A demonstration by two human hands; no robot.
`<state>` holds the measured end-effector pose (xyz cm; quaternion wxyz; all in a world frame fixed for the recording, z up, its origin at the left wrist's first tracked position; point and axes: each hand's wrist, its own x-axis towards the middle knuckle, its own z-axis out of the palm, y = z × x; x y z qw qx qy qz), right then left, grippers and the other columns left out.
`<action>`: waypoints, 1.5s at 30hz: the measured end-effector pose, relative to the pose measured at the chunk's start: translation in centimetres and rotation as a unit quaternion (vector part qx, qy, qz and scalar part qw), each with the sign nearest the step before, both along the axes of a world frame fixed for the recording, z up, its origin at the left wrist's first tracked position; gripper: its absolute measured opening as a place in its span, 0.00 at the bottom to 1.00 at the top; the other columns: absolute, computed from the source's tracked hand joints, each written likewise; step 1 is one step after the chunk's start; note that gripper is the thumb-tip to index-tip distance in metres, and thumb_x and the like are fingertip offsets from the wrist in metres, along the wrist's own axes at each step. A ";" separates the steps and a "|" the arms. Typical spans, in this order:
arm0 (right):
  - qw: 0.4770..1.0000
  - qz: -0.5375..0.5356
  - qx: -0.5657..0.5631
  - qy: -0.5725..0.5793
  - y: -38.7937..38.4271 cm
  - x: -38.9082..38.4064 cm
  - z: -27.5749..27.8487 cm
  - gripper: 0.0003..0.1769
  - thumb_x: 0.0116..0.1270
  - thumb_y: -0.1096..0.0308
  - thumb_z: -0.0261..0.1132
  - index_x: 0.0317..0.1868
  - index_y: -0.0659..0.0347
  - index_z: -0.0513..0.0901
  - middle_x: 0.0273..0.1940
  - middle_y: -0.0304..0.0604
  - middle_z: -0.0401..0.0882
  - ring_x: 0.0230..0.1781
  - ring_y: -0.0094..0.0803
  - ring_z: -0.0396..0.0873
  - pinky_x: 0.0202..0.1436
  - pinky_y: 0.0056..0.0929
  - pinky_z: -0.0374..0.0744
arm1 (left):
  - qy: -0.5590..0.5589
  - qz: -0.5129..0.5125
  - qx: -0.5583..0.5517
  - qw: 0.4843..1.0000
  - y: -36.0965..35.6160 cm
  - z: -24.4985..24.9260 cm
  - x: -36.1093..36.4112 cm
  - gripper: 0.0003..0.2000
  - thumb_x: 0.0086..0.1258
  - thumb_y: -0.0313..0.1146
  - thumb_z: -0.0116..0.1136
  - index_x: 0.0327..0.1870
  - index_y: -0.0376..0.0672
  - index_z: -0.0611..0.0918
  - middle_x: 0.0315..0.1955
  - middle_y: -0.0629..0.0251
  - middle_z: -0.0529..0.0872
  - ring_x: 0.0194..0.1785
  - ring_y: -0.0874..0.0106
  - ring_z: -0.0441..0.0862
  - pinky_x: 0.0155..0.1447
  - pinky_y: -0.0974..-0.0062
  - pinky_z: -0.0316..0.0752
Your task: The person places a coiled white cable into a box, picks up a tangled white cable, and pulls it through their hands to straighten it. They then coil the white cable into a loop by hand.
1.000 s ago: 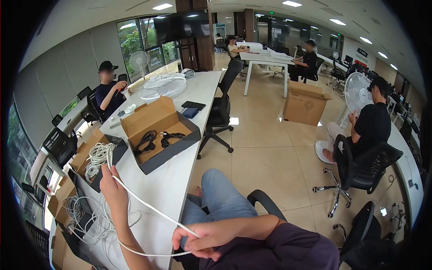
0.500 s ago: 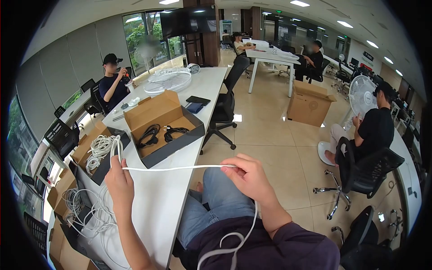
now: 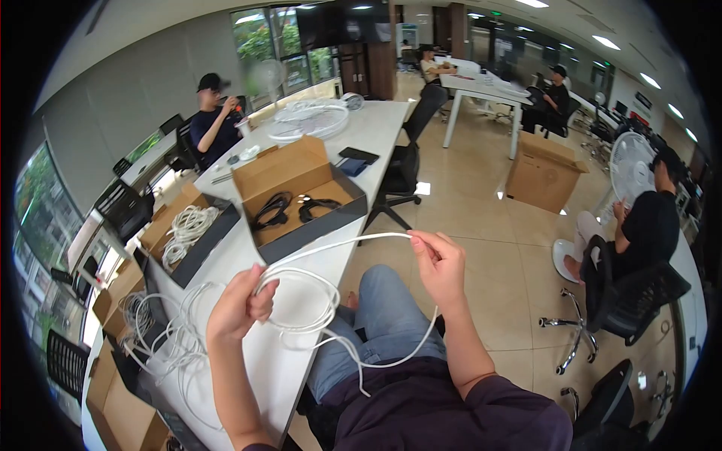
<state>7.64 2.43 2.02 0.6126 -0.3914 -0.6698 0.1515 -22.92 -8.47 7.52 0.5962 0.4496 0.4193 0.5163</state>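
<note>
My left hand (image 3: 242,304) is closed around a loosely coiled white cable (image 3: 320,304), whose loops hang beside its fingers over the table edge. From there one strand arcs across to my right hand (image 3: 440,263), which pinches it between thumb and fingertips. Past my right hand the cable droops down over my lap, and a loose end hangs near my jeans. Beyond my left hand, an open cardboard box (image 3: 282,234) holds black cables. To its left, another box (image 3: 226,225) holds bundled white cable (image 3: 188,229).
Tangled white cables (image 3: 169,334) lie at the left of the white table (image 3: 263,368). Fan parts (image 3: 308,120) and a dark phone-like object (image 3: 359,155) are farther back. Several people sit around, one beside a standing fan (image 3: 632,165). A big carton (image 3: 545,173) stands on the floor.
My left hand has moved right and down, away from the box, with the coil now showing beside it. My right hand has risen slightly. The view has shifted.
</note>
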 end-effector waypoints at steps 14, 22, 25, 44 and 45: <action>0.850 0.442 -0.281 0.049 -2.5 -4.8 -3.2 0.16 0.74 0.70 0.52 0.58 0.65 0.76 0.24 0.32 0.71 0.23 0.15 0.70 0.28 0.15 0.70 | -0.219 0.169 0.089 0.957 0.8 -0.2 -0.4 0.14 0.80 0.45 0.40 0.38 0.45 0.70 0.15 0.81 0.53 0.16 0.85 0.47 0.21 0.83 0.47; 0.764 0.537 -0.337 0.118 -6.2 -10.9 -8.0 0.25 0.72 0.75 0.54 0.67 0.64 0.59 0.36 0.42 0.76 0.29 0.21 0.77 0.33 0.20 0.77 | -0.225 0.259 0.292 0.893 0.7 -0.4 -0.4 0.15 0.81 0.46 0.37 0.45 0.43 0.71 0.19 0.77 0.56 0.20 0.83 0.51 0.27 0.82 0.53; 0.759 0.518 -0.371 0.134 -7.8 -11.7 -8.2 0.28 0.71 0.76 0.55 0.69 0.64 0.56 0.37 0.43 0.77 0.29 0.21 0.78 0.32 0.21 0.78 | -0.176 0.292 0.375 0.862 -0.2 0.3 -0.7 0.13 0.81 0.42 0.37 0.47 0.42 0.72 0.19 0.76 0.56 0.21 0.82 0.52 0.28 0.82 0.54; 0.842 0.478 -0.176 -0.179 -6.9 -9.6 -5.0 0.28 0.67 0.73 0.59 0.66 0.71 0.66 0.19 0.47 0.75 0.16 0.33 0.73 0.25 0.31 0.72 | -0.043 0.231 0.201 0.951 0.0 -0.6 1.7 0.10 0.79 0.39 0.44 0.44 0.43 0.74 0.18 0.80 0.57 0.20 0.85 0.52 0.25 0.84 0.51; 0.839 0.484 -0.177 -0.175 -7.0 -9.6 -4.8 0.29 0.67 0.73 0.59 0.67 0.71 0.64 0.19 0.47 0.75 0.16 0.33 0.74 0.25 0.31 0.72 | -0.005 0.272 0.221 0.937 0.1 -0.7 1.9 0.10 0.79 0.39 0.45 0.44 0.43 0.74 0.18 0.80 0.57 0.20 0.85 0.52 0.25 0.84 0.51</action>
